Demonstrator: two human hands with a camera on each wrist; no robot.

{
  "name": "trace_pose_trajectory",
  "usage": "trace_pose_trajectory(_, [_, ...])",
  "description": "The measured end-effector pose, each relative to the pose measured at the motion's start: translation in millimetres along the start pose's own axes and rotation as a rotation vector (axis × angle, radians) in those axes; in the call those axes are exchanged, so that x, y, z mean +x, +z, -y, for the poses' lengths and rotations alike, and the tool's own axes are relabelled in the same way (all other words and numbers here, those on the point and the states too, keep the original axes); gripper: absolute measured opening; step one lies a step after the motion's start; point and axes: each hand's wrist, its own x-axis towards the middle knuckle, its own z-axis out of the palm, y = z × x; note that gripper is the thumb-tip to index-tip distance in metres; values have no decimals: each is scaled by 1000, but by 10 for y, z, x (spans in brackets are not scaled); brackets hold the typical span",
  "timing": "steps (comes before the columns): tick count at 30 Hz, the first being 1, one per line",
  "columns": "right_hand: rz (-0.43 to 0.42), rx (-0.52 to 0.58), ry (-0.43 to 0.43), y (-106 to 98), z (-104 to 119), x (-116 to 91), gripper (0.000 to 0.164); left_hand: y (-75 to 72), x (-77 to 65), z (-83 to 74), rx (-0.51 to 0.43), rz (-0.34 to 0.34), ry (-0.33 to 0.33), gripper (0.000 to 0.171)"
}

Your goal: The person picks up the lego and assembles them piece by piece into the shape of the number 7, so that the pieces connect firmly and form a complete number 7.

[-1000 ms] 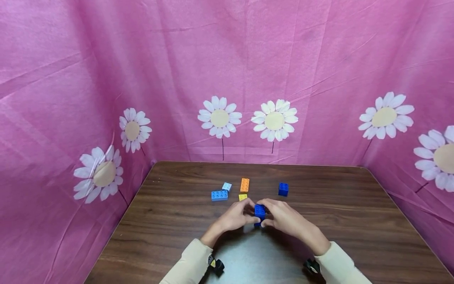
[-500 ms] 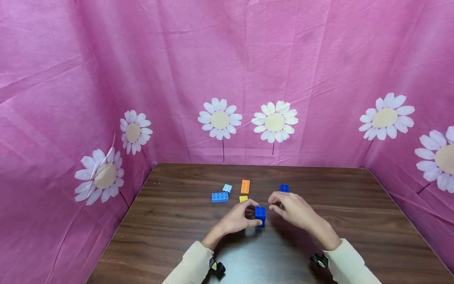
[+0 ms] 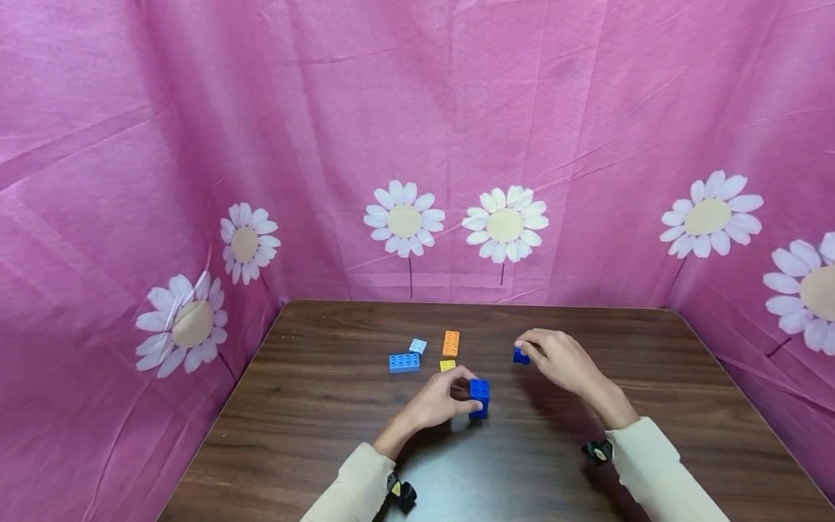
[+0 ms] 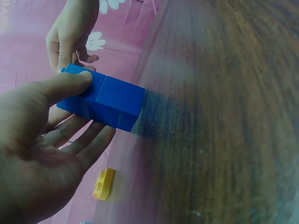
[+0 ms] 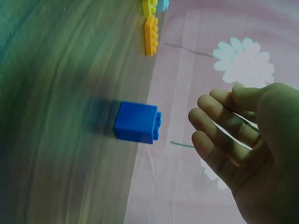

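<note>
Two blue toy building bricks, one on top of the other, form an upright stack [image 3: 480, 395] on the wooden table. My left hand [image 3: 435, 401] holds it from the left, thumb on the near side and fingers on the far side. In the left wrist view the thumb lies across the upper brick [image 4: 77, 100]. A separate blue brick [image 3: 520, 357] stands farther back and right, studs up. My right hand [image 3: 561, 359] is above it, partly hiding it in the head view. In the right wrist view its relaxed fingers [image 5: 203, 121] are apart from that brick.
Left of the far blue brick lie an orange brick [image 3: 451, 343], a small yellow brick [image 3: 447, 365], a light blue brick [image 3: 418, 346] and a longer blue brick [image 3: 404, 362]. A pink flowered cloth [image 3: 587, 239] hangs behind the wooden table [image 3: 313, 406].
My right hand has left the blue stack and moved right and away, over to the separate blue brick. My left hand keeps holding the stack in place.
</note>
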Motion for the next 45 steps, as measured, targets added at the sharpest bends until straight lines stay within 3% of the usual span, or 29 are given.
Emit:
trace_pose_trajectory(17, [17, 96, 28, 35, -316, 153, 16, -16, 19, 2, -3, 2, -13, 26])
trace_pose_trajectory(27, [56, 82, 38, 135, -451, 204, 17, -20, 27, 11, -4, 5, -20, 26])
trace_pose_trajectory(39, [177, 106, 76, 268, -521, 211, 49, -24, 34, 12, -13, 7, -18, 26])
trace_pose_trajectory(45, [174, 108, 29, 332, -559, 175, 50, -10, 29, 6, -24, -11, -10, 26])
